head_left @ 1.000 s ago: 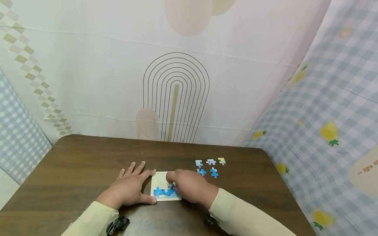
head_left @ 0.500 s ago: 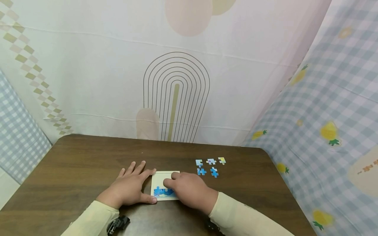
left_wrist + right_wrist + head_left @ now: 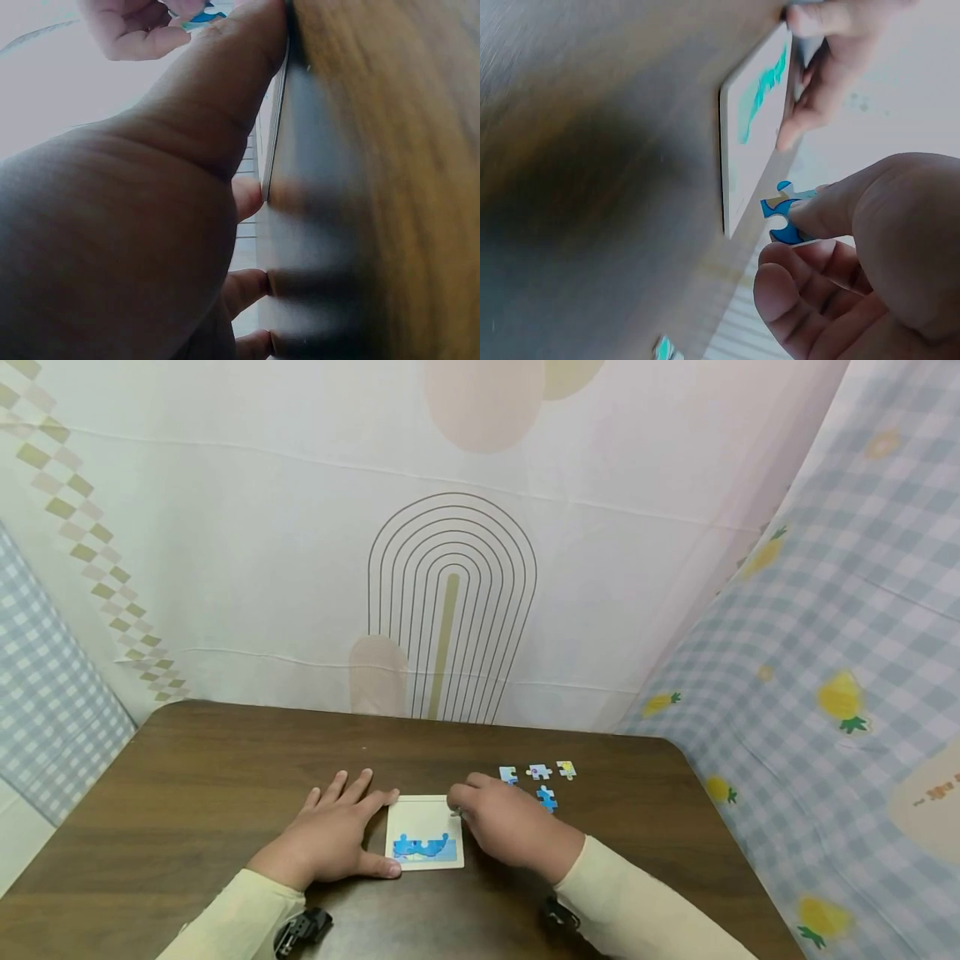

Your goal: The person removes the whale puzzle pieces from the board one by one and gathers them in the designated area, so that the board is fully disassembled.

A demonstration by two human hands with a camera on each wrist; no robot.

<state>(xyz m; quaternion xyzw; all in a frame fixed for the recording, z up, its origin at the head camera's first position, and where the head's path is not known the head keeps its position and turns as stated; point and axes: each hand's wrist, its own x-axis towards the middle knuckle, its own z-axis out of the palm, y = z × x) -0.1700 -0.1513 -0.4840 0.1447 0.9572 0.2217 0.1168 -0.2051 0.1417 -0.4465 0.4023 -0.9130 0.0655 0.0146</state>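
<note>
My left hand (image 3: 330, 831) lies with fingers spread at the left side of a small pale puzzle tray (image 3: 420, 806). Its thumb rests at the tray's near-left corner, and the index fingertip is by the far-left corner. Joined blue jigsaw pieces (image 3: 423, 847) fill the near part of the tray. Over the tray's right edge, my right hand (image 3: 510, 822) pinches a blue jigsaw piece (image 3: 784, 232) with tan and pale patches between thumb and fingers. In the head view little of that piece shows. The left wrist view catches part of it, blue (image 3: 204, 20), beyond my left thumb.
Loose jigsaw pieces lie beyond my right hand: one pale blue (image 3: 507, 773), one lilac (image 3: 538, 772), one yellowish (image 3: 566, 769) and one blue (image 3: 547, 798). The brown wooden table (image 3: 262, 752) reaches a patterned cloth (image 3: 285, 568) at the back.
My right hand has pulled back from the tray's joined pieces towards its far-right side, uncovering their right end. It now covers the spot of one loose blue piece. The left hand stays put.
</note>
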